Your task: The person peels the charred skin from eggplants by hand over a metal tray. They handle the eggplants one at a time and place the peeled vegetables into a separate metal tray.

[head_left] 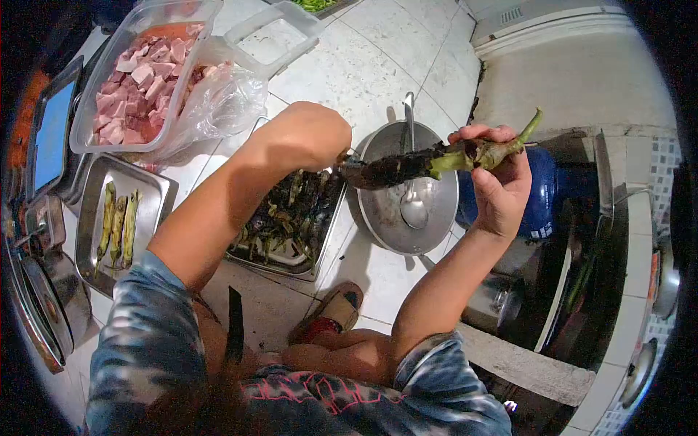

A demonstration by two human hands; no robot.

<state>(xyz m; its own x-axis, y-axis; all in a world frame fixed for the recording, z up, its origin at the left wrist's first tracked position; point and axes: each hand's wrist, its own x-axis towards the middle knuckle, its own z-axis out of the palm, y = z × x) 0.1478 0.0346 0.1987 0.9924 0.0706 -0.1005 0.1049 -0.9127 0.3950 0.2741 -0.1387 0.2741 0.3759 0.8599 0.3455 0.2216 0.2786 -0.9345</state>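
A long charred eggplant (pixel 396 170) is stretched between my hands above a grey metal pot (pixel 378 211). My right hand (pixel 498 163) is closed round its green stem end, fingers on top and thumb below. At its dark far end is my left hand (pixel 309 138), curled into a fist; its fingers are turned away, so what it grips there is hidden. Inside the pot lies a metal spoon (pixel 414 211), its handle leaning on the rim. Below my left forearm, a metal tray (pixel 313 272) holds blackened skins or charred eggplants.
At the upper left stands a plastic container (pixel 83 131) of pink meat chunks, beside a plastic bag (pixel 225 102) and a translucent lid (pixel 273 43). A tray (pixel 163 192) with peeled eggplants is at the left. A blue rounded object (pixel 542 192) stands right of the pot.
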